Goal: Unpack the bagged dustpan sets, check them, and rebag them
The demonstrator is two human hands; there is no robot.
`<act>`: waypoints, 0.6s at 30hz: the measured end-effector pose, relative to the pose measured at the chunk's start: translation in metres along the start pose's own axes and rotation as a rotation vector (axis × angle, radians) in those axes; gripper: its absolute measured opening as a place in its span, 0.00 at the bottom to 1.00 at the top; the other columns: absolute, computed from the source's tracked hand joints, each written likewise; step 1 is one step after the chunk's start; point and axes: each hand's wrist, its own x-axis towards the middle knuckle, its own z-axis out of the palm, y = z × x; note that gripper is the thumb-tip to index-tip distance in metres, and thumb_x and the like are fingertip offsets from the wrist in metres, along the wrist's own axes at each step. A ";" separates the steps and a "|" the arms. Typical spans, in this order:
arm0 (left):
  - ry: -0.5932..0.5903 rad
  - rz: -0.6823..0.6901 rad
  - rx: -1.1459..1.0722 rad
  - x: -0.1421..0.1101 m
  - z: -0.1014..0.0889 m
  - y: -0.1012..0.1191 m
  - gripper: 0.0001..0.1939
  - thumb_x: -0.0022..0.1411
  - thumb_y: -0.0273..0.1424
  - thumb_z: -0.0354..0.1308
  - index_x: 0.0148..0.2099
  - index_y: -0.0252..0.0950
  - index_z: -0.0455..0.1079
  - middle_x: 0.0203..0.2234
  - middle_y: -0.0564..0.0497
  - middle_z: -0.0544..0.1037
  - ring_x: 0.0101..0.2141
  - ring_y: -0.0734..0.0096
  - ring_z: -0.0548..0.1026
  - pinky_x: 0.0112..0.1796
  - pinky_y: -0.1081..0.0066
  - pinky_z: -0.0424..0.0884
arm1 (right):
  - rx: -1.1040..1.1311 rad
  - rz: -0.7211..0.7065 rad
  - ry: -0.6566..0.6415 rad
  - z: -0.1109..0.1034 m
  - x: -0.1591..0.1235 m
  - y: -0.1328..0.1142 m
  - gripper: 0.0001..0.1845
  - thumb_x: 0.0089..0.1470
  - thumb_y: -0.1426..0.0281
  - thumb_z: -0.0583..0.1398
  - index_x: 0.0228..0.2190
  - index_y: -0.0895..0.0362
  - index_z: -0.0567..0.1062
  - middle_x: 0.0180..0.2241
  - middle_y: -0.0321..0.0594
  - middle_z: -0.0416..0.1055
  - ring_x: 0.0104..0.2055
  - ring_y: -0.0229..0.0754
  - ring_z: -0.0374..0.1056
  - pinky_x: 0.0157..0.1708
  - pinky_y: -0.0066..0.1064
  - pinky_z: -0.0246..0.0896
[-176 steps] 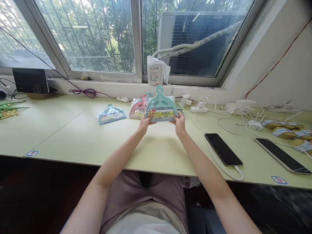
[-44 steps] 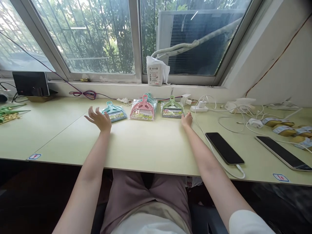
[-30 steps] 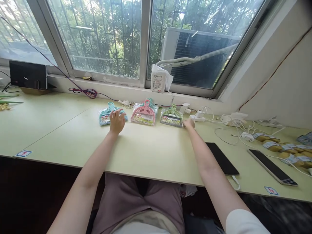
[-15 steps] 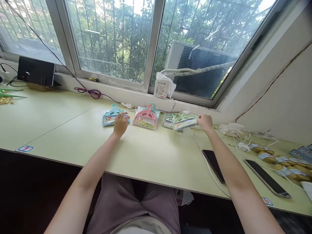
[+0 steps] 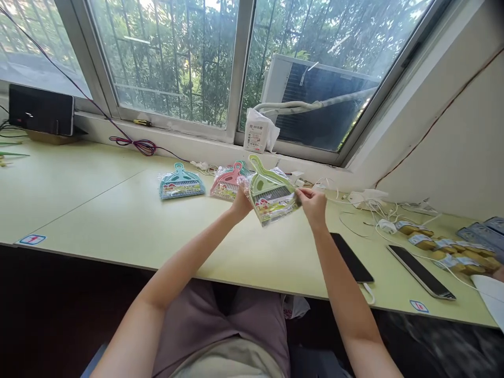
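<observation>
A green dustpan and brush set (image 5: 270, 186) in clear plastic wrap is held up above the table, tilted, its handle pointing away from me. My left hand (image 5: 241, 203) is closed on its left edge. At the right edge, my right hand (image 5: 313, 206) pinches the wrapped set between thumb and fingers. Just behind my left hand lies a pink dustpan set (image 5: 227, 181), partly covered, with a teal one showing behind it. Farther left, a blue dustpan set (image 5: 181, 181) rests flat on the table. Whether another green set lies behind the held one, I cannot tell.
Two dark phones (image 5: 350, 257) (image 5: 421, 272) lie on the right of the table (image 5: 129, 231). Beyond them are tangled white cables (image 5: 380, 207) and several yellow packets (image 5: 444, 247). A tablet (image 5: 41, 110) stands at far left. A white packet (image 5: 258, 131) sits on the sill.
My left hand has left the blue set and moved right to the green set. My right hand has brought the green set left and nearer, turning it more upright.
</observation>
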 end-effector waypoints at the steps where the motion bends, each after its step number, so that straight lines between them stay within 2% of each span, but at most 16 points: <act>1: 0.008 -0.020 -0.018 0.000 -0.006 0.002 0.45 0.59 0.67 0.31 0.49 0.38 0.72 0.34 0.42 0.80 0.41 0.55 0.79 0.39 0.59 0.76 | 0.026 0.030 0.005 0.009 -0.005 0.006 0.19 0.51 0.56 0.62 0.34 0.58 0.83 0.35 0.48 0.81 0.39 0.54 0.77 0.46 0.45 0.71; 3: -0.036 -0.081 -0.027 0.001 -0.022 0.002 0.49 0.55 0.70 0.31 0.48 0.37 0.73 0.32 0.42 0.80 0.40 0.54 0.79 0.38 0.59 0.76 | 0.051 0.099 0.024 0.023 -0.012 0.019 0.20 0.51 0.56 0.62 0.34 0.59 0.83 0.35 0.49 0.81 0.40 0.54 0.77 0.47 0.46 0.70; 4: -0.064 -0.114 -0.018 0.002 -0.031 0.000 0.48 0.54 0.71 0.34 0.48 0.37 0.73 0.31 0.42 0.80 0.39 0.54 0.79 0.37 0.60 0.76 | 0.055 0.131 0.028 0.028 -0.015 0.026 0.20 0.51 0.56 0.61 0.34 0.59 0.83 0.36 0.49 0.81 0.40 0.54 0.77 0.47 0.46 0.70; 6: -0.077 -0.167 0.032 0.005 -0.046 -0.008 0.39 0.54 0.67 0.49 0.47 0.38 0.73 0.31 0.45 0.80 0.38 0.57 0.79 0.37 0.64 0.76 | 0.053 0.171 0.016 0.038 -0.023 0.038 0.20 0.52 0.56 0.61 0.34 0.60 0.83 0.36 0.50 0.81 0.40 0.54 0.77 0.46 0.44 0.69; 8: -0.014 -0.187 0.086 0.007 -0.056 -0.020 0.29 0.49 0.53 0.67 0.46 0.38 0.73 0.32 0.47 0.80 0.36 0.61 0.79 0.38 0.66 0.75 | 0.026 0.172 -0.035 0.044 -0.032 0.046 0.21 0.54 0.56 0.60 0.35 0.61 0.82 0.36 0.51 0.81 0.40 0.53 0.77 0.45 0.41 0.69; 10: 0.096 -0.167 0.097 0.007 -0.059 -0.032 0.27 0.44 0.38 0.74 0.46 0.37 0.73 0.32 0.48 0.80 0.35 0.64 0.79 0.40 0.66 0.75 | -0.045 0.135 -0.078 0.049 -0.041 0.049 0.23 0.59 0.55 0.56 0.40 0.61 0.81 0.39 0.51 0.80 0.42 0.52 0.76 0.45 0.40 0.68; 12: 0.186 -0.126 0.070 0.006 -0.059 -0.041 0.28 0.42 0.32 0.73 0.48 0.37 0.72 0.32 0.50 0.80 0.34 0.65 0.79 0.41 0.64 0.75 | -0.167 0.018 -0.076 0.052 -0.047 0.045 0.24 0.63 0.56 0.51 0.49 0.58 0.77 0.48 0.51 0.77 0.49 0.52 0.73 0.48 0.41 0.66; 14: 0.242 -0.082 0.036 0.005 -0.056 -0.045 0.29 0.43 0.31 0.72 0.49 0.38 0.71 0.32 0.51 0.79 0.33 0.67 0.78 0.40 0.64 0.75 | -0.286 -0.179 -0.063 0.055 -0.053 0.038 0.24 0.66 0.57 0.49 0.54 0.55 0.73 0.56 0.49 0.71 0.58 0.52 0.66 0.53 0.44 0.62; 16: 0.260 -0.046 -0.001 0.002 -0.053 -0.047 0.29 0.43 0.30 0.72 0.49 0.38 0.71 0.32 0.52 0.80 0.33 0.67 0.78 0.40 0.64 0.74 | -0.355 -0.392 -0.130 0.057 -0.059 0.028 0.21 0.68 0.60 0.48 0.52 0.53 0.74 0.57 0.46 0.70 0.61 0.50 0.62 0.58 0.45 0.57; 18: 0.246 -0.017 -0.036 0.000 -0.051 -0.047 0.30 0.43 0.30 0.72 0.50 0.38 0.71 0.32 0.53 0.80 0.33 0.66 0.78 0.39 0.64 0.74 | -0.392 -0.558 -0.261 0.060 -0.066 0.020 0.19 0.68 0.63 0.49 0.46 0.52 0.77 0.53 0.44 0.73 0.58 0.47 0.64 0.60 0.45 0.53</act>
